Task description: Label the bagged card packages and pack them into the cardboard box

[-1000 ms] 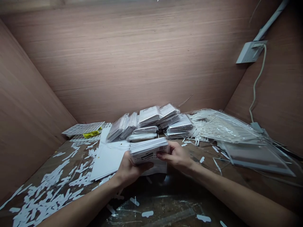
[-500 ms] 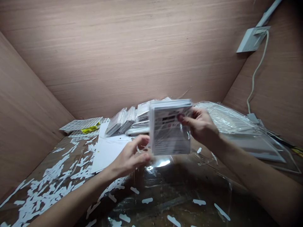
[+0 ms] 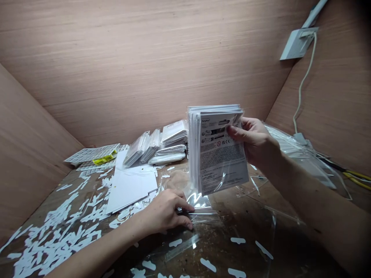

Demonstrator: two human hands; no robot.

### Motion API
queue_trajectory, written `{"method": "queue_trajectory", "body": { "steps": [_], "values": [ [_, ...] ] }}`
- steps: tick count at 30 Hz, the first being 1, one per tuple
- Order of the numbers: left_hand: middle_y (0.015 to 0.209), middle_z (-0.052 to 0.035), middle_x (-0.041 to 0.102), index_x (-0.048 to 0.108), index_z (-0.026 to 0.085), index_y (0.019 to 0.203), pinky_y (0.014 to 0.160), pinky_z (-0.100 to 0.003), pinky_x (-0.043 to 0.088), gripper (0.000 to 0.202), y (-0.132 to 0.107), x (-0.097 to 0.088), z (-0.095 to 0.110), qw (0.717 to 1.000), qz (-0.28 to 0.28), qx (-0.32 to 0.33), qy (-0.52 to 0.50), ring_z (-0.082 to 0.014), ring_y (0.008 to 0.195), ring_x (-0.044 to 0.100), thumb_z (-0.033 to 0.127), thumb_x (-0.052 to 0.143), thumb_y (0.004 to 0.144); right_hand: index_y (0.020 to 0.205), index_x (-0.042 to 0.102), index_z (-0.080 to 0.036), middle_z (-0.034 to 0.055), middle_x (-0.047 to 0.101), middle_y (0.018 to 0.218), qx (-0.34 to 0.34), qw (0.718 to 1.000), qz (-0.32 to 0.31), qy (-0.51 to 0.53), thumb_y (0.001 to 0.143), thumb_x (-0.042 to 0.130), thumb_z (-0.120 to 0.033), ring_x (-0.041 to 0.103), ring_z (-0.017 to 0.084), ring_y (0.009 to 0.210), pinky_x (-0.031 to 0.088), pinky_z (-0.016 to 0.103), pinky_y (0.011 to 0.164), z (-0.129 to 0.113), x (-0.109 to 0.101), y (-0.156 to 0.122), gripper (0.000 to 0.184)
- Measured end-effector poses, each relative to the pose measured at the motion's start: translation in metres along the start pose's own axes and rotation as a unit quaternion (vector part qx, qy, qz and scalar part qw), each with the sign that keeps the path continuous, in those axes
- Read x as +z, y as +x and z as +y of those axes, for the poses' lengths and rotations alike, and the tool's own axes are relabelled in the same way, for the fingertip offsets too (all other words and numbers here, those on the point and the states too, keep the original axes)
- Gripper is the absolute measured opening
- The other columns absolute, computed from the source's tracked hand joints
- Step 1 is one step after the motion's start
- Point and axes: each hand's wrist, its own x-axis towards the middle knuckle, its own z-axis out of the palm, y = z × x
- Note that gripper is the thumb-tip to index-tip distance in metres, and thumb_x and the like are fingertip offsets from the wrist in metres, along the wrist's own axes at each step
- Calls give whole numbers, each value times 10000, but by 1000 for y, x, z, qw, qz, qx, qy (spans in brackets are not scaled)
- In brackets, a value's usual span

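My right hand (image 3: 255, 141) grips a thick stack of white printed packets (image 3: 216, 148), held upright above the table, printed side toward me, a clear film hanging at its lower edge. My left hand (image 3: 168, 212) rests low on the table with its fingers pinched on the edge of a clear plastic bag (image 3: 199, 208) that lies flat below the stack. Behind the stack, more bundles of wrapped packets (image 3: 162, 144) are piled at the back of the table.
White paper scraps (image 3: 55, 239) litter the left of the wooden table. A flat white card (image 3: 130, 185) lies left of centre, label sheets (image 3: 89, 154) at the back left. Clear bags (image 3: 292, 150) pile at the right. Wooden walls enclose three sides; a socket (image 3: 297, 42) with a cable hangs top right.
The stack was held flat in both hands; my right hand has raised it upright and turned its print toward me. My left hand let go and dropped to the clear bag.
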Motion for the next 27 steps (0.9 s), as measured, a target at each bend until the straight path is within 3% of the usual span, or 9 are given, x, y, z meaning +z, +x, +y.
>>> {"method": "queue_trajectory", "body": {
  "steps": [5, 9, 14, 20, 23, 27],
  "values": [
    [938, -52, 771, 865, 267, 1079, 690, -272, 456, 476, -1, -7, 7, 1000, -12, -3, -19, -204, 823, 691, 586, 907, 728, 906, 806, -190, 94, 819, 884, 47, 998, -34, 5, 648, 987, -488, 808, 360, 910, 686, 471, 698, -1, -4, -2, 435],
    [964, -30, 757, 859, 285, 1080, 710, -275, 461, 353, -4, -8, 12, 1000, -10, -22, 9, -191, 817, 690, 469, 894, 781, 860, 801, -186, 103, 813, 872, 57, 996, -62, 7, 627, 987, -504, 810, 365, 887, 678, 454, 676, 0, -6, -5, 436],
    [1016, -65, 744, 857, 254, 1072, 786, -309, 503, 559, -6, 4, 14, 999, 10, 25, 16, -239, 904, 701, 624, 928, 659, 856, 794, -193, 108, 809, 888, 70, 995, -74, 1, 615, 979, -522, 802, 367, 888, 669, 443, 645, -1, -9, -7, 448],
    [1063, -58, 726, 847, 262, 1109, 797, -296, 520, 379, -7, 11, 15, 999, -17, 32, 12, -202, 889, 700, 489, 863, 805, 802, 772, -200, 98, 804, 873, 63, 996, -67, 4, 612, 967, -522, 794, 336, 812, 638, 378, 563, 0, -11, -6, 422],
    [1054, -61, 733, 851, 243, 1089, 805, -294, 530, 302, -8, 8, 18, 999, -16, 39, 15, -199, 887, 707, 373, 831, 816, 850, 778, -208, 89, 804, 861, 60, 995, -82, 21, 653, 953, -498, 791, 315, 788, 640, 369, 573, 2, -13, -4, 392],
    [1084, -68, 754, 845, 239, 1132, 845, -298, 536, 277, -9, 1, 24, 998, -33, 43, 22, -201, 928, 723, 352, 742, 901, 779, 725, -199, 89, 791, 816, 52, 991, -107, 57, 676, 955, -460, 774, 274, 707, 632, 337, 558, 6, -16, -2, 362]
  ]
}}
